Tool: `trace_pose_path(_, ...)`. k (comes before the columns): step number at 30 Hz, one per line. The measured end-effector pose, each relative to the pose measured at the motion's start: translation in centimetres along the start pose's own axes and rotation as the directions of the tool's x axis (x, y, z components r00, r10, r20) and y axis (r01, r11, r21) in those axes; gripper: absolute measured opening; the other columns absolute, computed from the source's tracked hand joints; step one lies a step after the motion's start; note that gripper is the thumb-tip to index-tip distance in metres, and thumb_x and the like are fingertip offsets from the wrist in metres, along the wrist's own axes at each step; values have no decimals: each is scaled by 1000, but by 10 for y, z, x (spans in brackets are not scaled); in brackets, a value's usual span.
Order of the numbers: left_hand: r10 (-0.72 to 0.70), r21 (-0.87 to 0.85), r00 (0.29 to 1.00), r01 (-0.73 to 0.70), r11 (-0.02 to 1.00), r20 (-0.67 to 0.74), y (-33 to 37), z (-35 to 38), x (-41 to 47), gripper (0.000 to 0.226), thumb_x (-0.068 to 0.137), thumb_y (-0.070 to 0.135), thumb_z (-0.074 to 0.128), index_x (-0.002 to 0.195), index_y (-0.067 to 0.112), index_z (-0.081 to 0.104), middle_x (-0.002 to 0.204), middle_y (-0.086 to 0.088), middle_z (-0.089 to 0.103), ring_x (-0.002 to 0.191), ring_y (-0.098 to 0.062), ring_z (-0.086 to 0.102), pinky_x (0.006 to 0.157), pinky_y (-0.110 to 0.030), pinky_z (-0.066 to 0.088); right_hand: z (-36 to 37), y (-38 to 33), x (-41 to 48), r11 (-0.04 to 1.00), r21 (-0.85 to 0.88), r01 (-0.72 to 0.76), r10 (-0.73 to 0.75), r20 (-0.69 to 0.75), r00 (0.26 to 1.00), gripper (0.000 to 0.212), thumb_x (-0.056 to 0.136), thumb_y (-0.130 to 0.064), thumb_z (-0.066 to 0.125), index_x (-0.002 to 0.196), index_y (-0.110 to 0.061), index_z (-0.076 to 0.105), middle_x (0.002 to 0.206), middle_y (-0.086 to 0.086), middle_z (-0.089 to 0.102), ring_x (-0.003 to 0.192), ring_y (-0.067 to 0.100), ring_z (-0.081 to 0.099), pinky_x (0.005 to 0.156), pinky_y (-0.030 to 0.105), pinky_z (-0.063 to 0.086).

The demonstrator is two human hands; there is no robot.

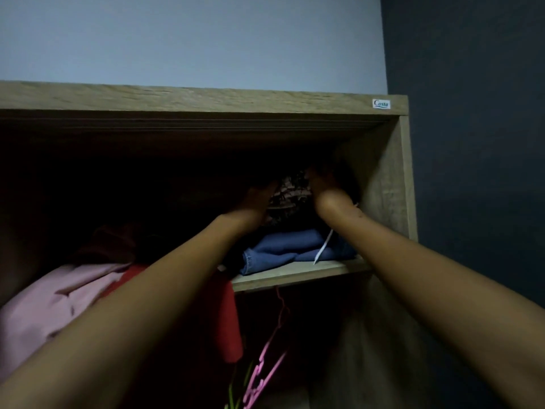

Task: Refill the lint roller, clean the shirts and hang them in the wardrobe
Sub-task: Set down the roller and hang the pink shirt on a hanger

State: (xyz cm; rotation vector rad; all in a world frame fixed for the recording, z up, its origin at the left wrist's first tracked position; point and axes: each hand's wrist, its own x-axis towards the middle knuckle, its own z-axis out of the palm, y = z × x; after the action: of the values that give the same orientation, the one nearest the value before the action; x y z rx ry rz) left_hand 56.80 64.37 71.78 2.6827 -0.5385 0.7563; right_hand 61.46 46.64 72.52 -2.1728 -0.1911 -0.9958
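The wardrobe (383, 178), a wood-grain cabinet, fills most of the view, standing against a pale wall (177, 39) with a dark wall (472, 113) at its right side. Its upper compartment is open and deeply shadowed. Two bare forearms reach up from the lower corners into this compartment.

At lower left a pink garment (59, 296) lies bunched, and a red garment (228, 320) hangs just beside it, partly behind the left forearm. On the shelf (295, 277) at the right end lie folded blue jeans (280, 249). On top of them sits a patterned garment (290, 190), pink and dark, only partly visible in the gloom.

Below the shelf hangs a pink hanger (274, 355).

The left hand (259, 193) is against the left side of the patterned garment and the right hand (321, 184) is against its right side, so the garment lies between the two. Both hands are blurred and in shadow; whether their fingers are spread or closed on the cloth cannot be told.

A white strip (323, 249) dangles over the jeans beneath the right wrist. A small sticker (381, 103) reading "Costa" sits on the top right corner of the wardrobe.
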Motion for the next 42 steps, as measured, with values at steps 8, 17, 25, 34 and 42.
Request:
trace_pose_path(8,28,-11,993,-27,1000,115,-15,1,7,41,101,12,55,142,12,52,140,-12,55,132,-27,51,87,-13,32,-23,-1,-30,853,-479,206,33,445,895,69,86,-59,61,138,-16,52,132,10,60,116,32,58,96,37,47)
trace_pose_path(17,112,12,958,-119,993,263,-21,5,-20,49,108,28,42,155,18,35,161,-6,35,147,-20,33,114,-18,18,-3,16,-41,886,-384,261,-23,524,851,77,85,-78,23,152,-41,27,160,0,32,143,28,37,116,49,30)
trace_pose_path(25,-191,83,980,186,979,56,-74,-46,-42,44,108,31,42,149,17,47,154,-10,45,141,-27,43,104,-23,33,12,-38,-71,911,-294,290,-208,280,937,93,65,-98,30,126,-34,59,124,5,66,112,32,62,92,45,50)
trace_pose_path(34,-623,377,782,571,729,21,-170,-88,-112,41,93,44,58,126,21,65,124,-7,67,113,-26,64,94,-29,52,80,-103,-95,905,-97,413,-360,340,869,46,85,-56,59,108,-17,66,108,11,69,97,31,66,82,38,56)
trace_pose_path(42,-697,256,716,680,688,-28,-248,-72,-112,68,95,68,43,141,19,55,151,-10,50,137,-27,48,111,-35,38,133,-148,-133,860,92,501,-467,536,704,36,86,-51,65,106,-21,69,104,5,72,94,22,68,84,33,56)
